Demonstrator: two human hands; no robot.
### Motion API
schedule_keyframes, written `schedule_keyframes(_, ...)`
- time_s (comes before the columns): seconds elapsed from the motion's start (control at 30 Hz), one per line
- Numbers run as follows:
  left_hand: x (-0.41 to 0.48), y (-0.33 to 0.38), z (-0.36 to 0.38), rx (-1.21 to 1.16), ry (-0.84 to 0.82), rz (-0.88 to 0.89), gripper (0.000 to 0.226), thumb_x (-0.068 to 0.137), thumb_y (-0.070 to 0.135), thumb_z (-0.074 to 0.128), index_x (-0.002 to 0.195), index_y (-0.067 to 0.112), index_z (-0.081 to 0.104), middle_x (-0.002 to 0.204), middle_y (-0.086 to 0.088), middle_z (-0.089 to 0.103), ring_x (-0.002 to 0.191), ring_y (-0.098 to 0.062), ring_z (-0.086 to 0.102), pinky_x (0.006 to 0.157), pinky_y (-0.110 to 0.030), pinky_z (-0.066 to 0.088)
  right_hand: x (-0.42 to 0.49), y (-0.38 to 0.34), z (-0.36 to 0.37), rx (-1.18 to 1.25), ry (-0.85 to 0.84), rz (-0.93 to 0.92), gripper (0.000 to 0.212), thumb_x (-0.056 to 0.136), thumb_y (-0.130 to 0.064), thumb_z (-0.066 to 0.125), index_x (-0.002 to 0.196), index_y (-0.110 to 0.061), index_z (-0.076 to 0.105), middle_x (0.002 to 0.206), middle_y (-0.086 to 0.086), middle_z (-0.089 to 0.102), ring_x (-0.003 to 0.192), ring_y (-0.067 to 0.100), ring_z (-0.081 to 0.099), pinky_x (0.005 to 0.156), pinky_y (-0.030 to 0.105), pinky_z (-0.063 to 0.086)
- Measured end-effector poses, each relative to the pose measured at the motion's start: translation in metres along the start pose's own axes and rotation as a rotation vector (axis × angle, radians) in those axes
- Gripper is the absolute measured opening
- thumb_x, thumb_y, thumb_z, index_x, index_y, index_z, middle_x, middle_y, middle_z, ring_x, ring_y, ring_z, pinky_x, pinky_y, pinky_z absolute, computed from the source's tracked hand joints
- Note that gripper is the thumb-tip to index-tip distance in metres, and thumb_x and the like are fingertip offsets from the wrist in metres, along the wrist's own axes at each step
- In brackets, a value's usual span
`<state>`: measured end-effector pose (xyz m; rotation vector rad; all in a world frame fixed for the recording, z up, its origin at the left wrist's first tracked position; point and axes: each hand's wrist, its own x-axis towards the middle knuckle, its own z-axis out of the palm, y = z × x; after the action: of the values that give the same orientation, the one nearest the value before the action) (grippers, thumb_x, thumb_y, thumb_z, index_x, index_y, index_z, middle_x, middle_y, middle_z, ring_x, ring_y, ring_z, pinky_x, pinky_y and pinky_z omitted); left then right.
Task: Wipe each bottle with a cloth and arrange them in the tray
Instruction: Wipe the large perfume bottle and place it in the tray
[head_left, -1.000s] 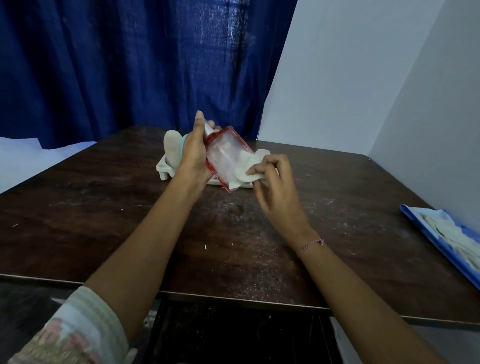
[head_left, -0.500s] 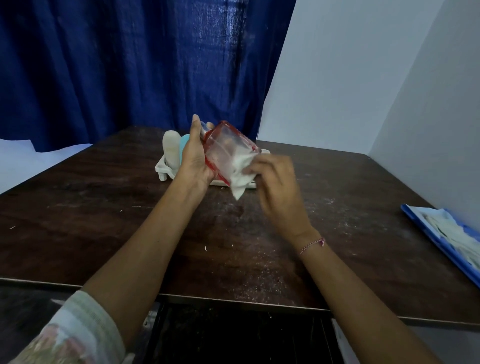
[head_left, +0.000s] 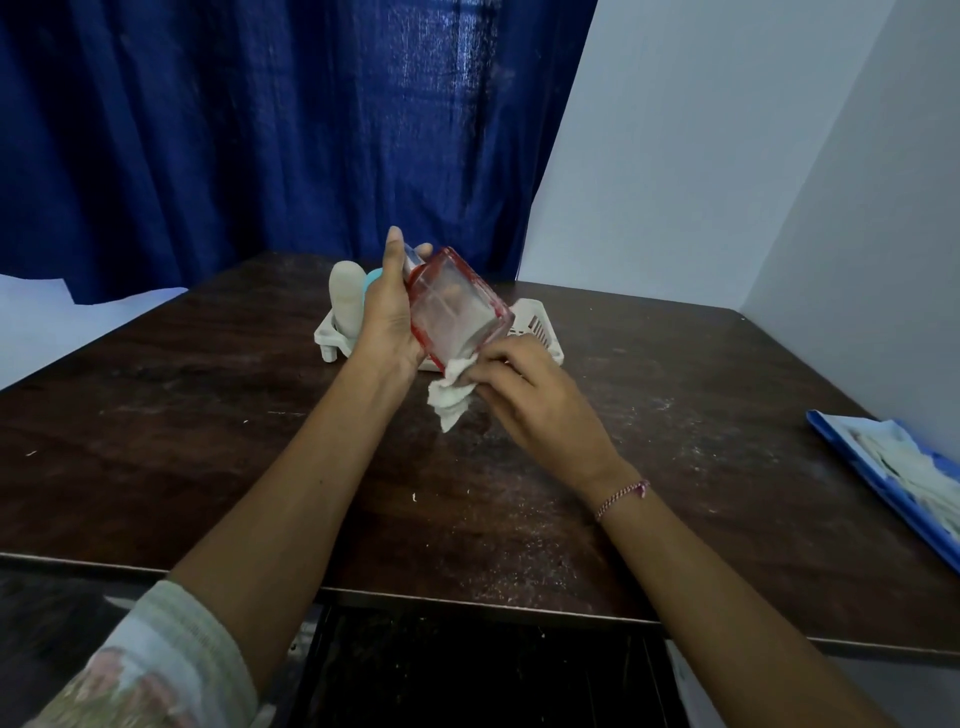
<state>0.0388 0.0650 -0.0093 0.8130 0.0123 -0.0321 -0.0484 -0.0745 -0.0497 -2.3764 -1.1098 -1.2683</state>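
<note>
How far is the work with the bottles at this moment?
Two bottles, a white bottle and a light blue one, already stand in the white tray. The left hand holds the clear red-edged bottle tilted, while the right hand rubs the white cloth at its lower end. That bottle is left to place; no other bottles show.

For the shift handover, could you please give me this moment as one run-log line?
step: wiping | left hand: holds red-edged clear bottle, tilted | right hand: white cloth at bottle's lower end | tray: behind, pale bottle inside
</note>
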Motion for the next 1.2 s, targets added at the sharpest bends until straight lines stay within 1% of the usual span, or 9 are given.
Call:
schedule_keyframes(0.1, -0.003, 0.0, 0.002, 0.067, -0.045, 0.014, 0.032, 0.088, 0.051, 0.055, 0.078, 0.021, 0.063, 0.062, 0.007, 0.069, 0.086, -0.018, 0.065, 0.09, -0.042, 0.051, 0.001, 0.006, -0.01, -0.075, 0.116, -0.038, 0.018, 0.091, -0.009, 0.053, 0.099, 0.003, 0.063, 0.097, 0.018, 0.06, 0.092, 0.023, 0.049, 0.082, 0.027, 0.043)
schedule_keyframes(0.23, -0.008, -0.003, 0.001, 0.253, -0.065, 0.042, 0.033, 0.088, 0.052, 0.055, 0.08, 0.023, 0.067, 0.07, 0.004, 0.069, 0.078, -0.013, 0.064, 0.084, -0.034, 0.053, 0.0, 0.014, -0.023, -0.11, 0.3, 0.089, 0.017, 0.094, -0.007, 0.046, 0.098, 0.001, 0.061, 0.103, 0.008, 0.045, 0.091, 0.022, 0.046, 0.084, 0.019, 0.037)
schedule_keyframes(0.4, -0.012, -0.003, 0.003, 0.34, -0.069, 0.068, 0.034, 0.086, 0.054, 0.055, 0.08, 0.024, 0.07, 0.077, 0.001, 0.07, 0.078, -0.013, 0.064, 0.084, -0.035, 0.054, -0.002, 0.01, -0.013, -0.058, 0.109, 0.044, 0.023, 0.092, -0.013, 0.05, 0.098, 0.003, 0.066, 0.101, 0.014, 0.054, 0.092, 0.021, 0.047, 0.081, 0.025, 0.041)
schedule_keyframes(0.5, -0.01, 0.002, 0.0, 0.345, -0.05, 0.118, 0.035, 0.087, 0.054, 0.055, 0.08, 0.025, 0.071, 0.086, -0.002, 0.071, 0.082, -0.014, 0.066, 0.082, -0.033, 0.054, 0.0, 0.005, -0.013, 0.019, 0.061, 0.028, 0.032, 0.093, -0.025, 0.05, 0.095, 0.0, 0.068, 0.094, 0.017, 0.058, 0.091, 0.02, 0.048, 0.079, 0.024, 0.041)
schedule_keyframes(0.57, -0.011, 0.003, -0.001, 0.383, -0.091, 0.15, 0.035, 0.089, 0.053, 0.053, 0.082, 0.024, 0.072, 0.088, -0.002, 0.07, 0.079, -0.012, 0.065, 0.079, -0.031, 0.054, -0.001, 0.005, -0.013, 0.034, 0.054, 0.025, 0.027, 0.089, -0.026, 0.059, 0.088, -0.001, 0.069, 0.093, 0.016, 0.059, 0.09, 0.019, 0.049, 0.077, 0.024, 0.042)
schedule_keyframes(0.67, -0.016, 0.002, 0.001, 0.443, -0.184, 0.169, 0.034, 0.092, 0.048, 0.049, 0.084, 0.023, 0.07, 0.079, 0.003, 0.065, 0.07, -0.006, 0.061, 0.074, -0.025, 0.054, -0.002, 0.004, -0.01, 0.087, 0.087, 0.06, 0.016, 0.083, -0.019, 0.07, 0.082, -0.002, 0.068, 0.091, 0.013, 0.059, 0.088, 0.018, 0.052, 0.075, 0.025, 0.047)
schedule_keyframes(0.9, -0.017, -0.008, 0.005, 0.543, -0.429, 0.138, 0.032, 0.094, 0.04, 0.048, 0.088, 0.018, 0.07, 0.064, 0.007, 0.062, 0.059, -0.005, 0.06, 0.062, -0.02, 0.048, -0.002, 0.007, -0.009, 0.306, 0.306, 0.356, 0.015, 0.083, -0.008, 0.07, 0.097, -0.004, 0.069, 0.097, 0.0, 0.056, 0.093, 0.009, 0.056, 0.076, 0.025, 0.052)
schedule_keyframes(1.07, -0.011, 0.002, -0.003, 0.495, -0.317, 0.195, 0.03, 0.091, 0.042, 0.055, 0.083, 0.019, 0.071, 0.069, 0.002, 0.063, 0.065, -0.011, 0.06, 0.068, -0.027, 0.051, -0.004, 0.007, -0.005, 0.4, 0.216, 0.319, 0.015, 0.08, -0.009, 0.072, 0.095, -0.003, 0.07, 0.093, 0.007, 0.06, 0.089, 0.012, 0.058, 0.075, 0.025, 0.052)
schedule_keyframes(1.2, -0.007, 0.014, -0.009, 0.377, -0.248, 0.227, 0.03, 0.092, 0.042, 0.054, 0.085, 0.016, 0.067, 0.063, 0.005, 0.062, 0.059, -0.006, 0.059, 0.062, -0.024, 0.052, -0.006, 0.005, -0.004, 0.466, 0.095, 0.279, 0.02, 0.078, -0.01, 0.075, 0.096, -0.006, 0.07, 0.093, 0.005, 0.061, 0.089, 0.014, 0.06, 0.072, 0.028, 0.055)
